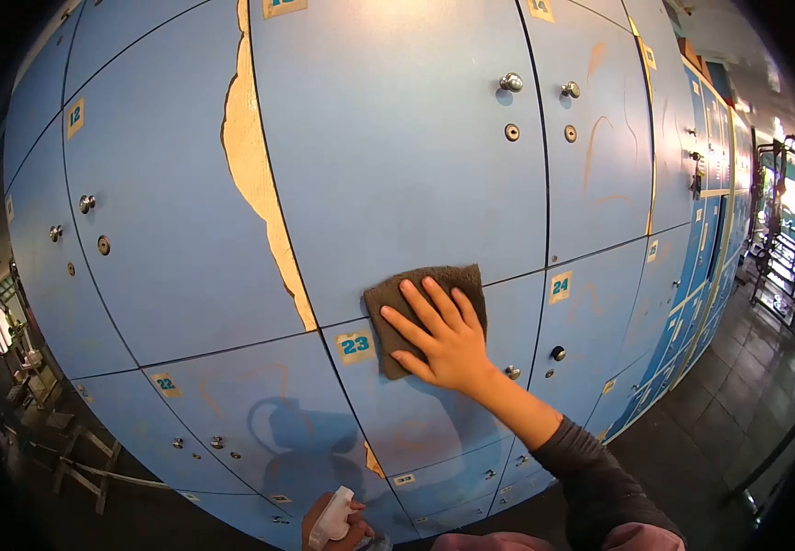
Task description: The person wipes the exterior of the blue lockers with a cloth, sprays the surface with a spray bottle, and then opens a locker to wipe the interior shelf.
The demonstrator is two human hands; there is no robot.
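Places are given from the "23" label (355, 346) on the blue lockers (416, 165). Up and to its left, a strip of bare wood (246, 138) is exposed along a door edge. Well below the label and slightly left, a spray bottle (331, 522) is held by the left hand (355, 531), its grip closed around the neck; the lower part is cut off by the view. Just right of the label, a dark cloth (459, 283) is laid flat across the seam above door 23. It is nearly square, slightly wider than tall, and tilted up to the right. It is covered by the right hand (446, 352), the nearer one: the grip is flat, fingers spread up and left, thumb towards the label. Farther right, the "24" label (560, 286) is seen
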